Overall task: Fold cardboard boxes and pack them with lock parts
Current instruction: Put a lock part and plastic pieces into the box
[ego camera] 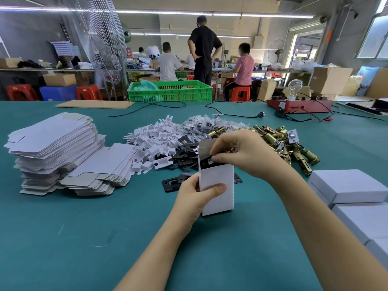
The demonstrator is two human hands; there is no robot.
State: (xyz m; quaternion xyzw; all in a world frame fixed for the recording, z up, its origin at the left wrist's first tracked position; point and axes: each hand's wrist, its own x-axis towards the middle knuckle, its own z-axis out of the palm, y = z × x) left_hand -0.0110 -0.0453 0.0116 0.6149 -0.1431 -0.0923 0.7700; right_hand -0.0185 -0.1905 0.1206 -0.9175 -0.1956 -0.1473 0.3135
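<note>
Left hand (197,196): fingers curled round white cardboard box (217,190), thumb across its front; box upright on green table (84,238).
Right hand (245,152): fingertips pinch black lock plate (206,161) at box's open top.

Two bare arms come in from bottom of view. No sleeves on forearms. Left hand (196,199) bare: no glove, no ring, no watch on wrist. Right hand (247,153) bare too, no glove, no band. Nails short and plain, thumbnail shows on each hand. Forearms smooth, no marks, no tape. Arms cut off by bottom edge, so upper arms and clothes hidden.
</note>
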